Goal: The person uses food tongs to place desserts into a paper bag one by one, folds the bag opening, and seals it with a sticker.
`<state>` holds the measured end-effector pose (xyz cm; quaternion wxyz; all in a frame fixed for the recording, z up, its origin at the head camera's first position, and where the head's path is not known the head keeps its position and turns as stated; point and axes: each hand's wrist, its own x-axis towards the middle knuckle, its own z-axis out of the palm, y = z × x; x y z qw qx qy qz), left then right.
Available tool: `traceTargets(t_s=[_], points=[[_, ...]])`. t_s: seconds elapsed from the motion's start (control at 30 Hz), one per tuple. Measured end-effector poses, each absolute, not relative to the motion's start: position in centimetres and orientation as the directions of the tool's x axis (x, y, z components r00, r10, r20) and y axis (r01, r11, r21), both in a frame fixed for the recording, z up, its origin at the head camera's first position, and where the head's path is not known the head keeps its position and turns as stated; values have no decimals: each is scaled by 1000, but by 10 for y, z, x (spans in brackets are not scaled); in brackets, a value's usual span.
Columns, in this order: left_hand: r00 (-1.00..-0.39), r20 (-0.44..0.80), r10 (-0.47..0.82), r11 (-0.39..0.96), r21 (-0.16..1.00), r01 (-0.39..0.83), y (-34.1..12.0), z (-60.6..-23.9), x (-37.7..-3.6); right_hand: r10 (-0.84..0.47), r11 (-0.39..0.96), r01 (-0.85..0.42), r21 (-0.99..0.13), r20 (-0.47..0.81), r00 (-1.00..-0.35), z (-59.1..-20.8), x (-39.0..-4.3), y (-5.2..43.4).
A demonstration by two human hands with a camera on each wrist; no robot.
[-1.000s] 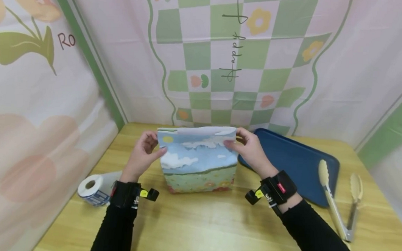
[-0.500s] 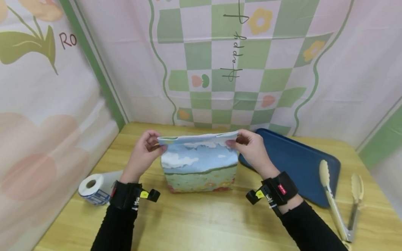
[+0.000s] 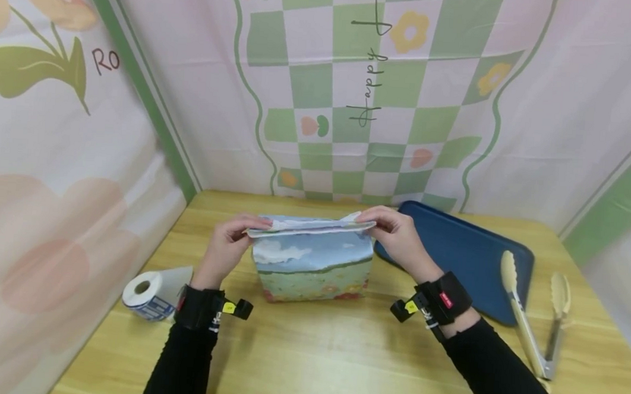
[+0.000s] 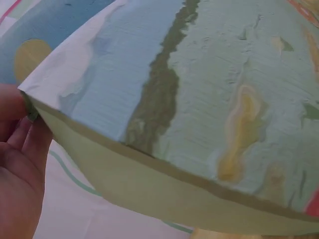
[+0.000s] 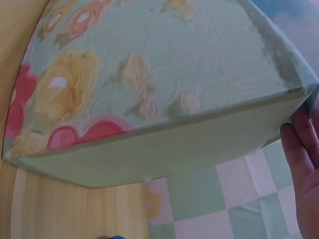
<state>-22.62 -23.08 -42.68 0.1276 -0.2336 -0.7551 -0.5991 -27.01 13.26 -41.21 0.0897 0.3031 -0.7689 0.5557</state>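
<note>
A paper bag (image 3: 312, 262) printed with sky, clouds and flowers stands upright near the middle of the wooden surface (image 3: 312, 357), a little toward its far edge. Its top is folded over into a flat flap, and both hands hold that flap at its ends. The left hand (image 3: 227, 243) pinches the left end, thumb below and fingers curled over the top; in the left wrist view the fingertips (image 4: 20, 149) sit right at the bag's corner. The right hand (image 3: 396, 237) pinches the right end in the same way, its fingers lying along the fold; in the right wrist view the fingers (image 5: 301, 164) touch the bag's side edge. Each grip is closed on the bag and nothing else. Both arms wear black sleeves and wrist straps. A blue tray (image 3: 467, 258) lies just beside the bag toward the right far corner, partly behind the right hand. Tongs (image 3: 528, 318) lie near the right edge, their tips over the tray's rim. A roll of labels (image 3: 147, 292) lies near the left edge, well apart from the bag.
</note>
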Motion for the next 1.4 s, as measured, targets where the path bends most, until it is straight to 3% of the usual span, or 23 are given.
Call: traceTargets(t_s=[0.2, 0.3, 0.53, 0.87, 1.0, 1.23, 1.4], points=[[-815, 533, 227, 191, 796, 574, -223, -422, -217, -396, 269, -643, -717, 526, -752, -400, -253, 131], [-778, 585, 230, 216, 749, 627, -222, -424, -214, -405, 286, -623, -728, 497, -767, -399, -249, 131], [-607, 760, 233, 312, 533, 787, -218, -443, -217, -389, 356, -574, -737, 442, -809, -416, -255, 133], [-512, 827, 233, 498, 350, 793, -204, -455, -214, -424, 420, -638, -645, 482, -767, -426, -248, 124], [-541, 795, 274, 600, 298, 742, -196, -459, -206, -420, 483, -729, -485, 603, -679, -431, -241, 123], [-563, 753, 339, 719, 179, 672, -194, -466, -185, -431, 557, -815, -156, 786, -444, -438, -231, 111], [-659, 701, 273, 769, 253, 587, -218, -467, -161, -512, 545, -839, -3, 791, -336, -452, -216, 102]])
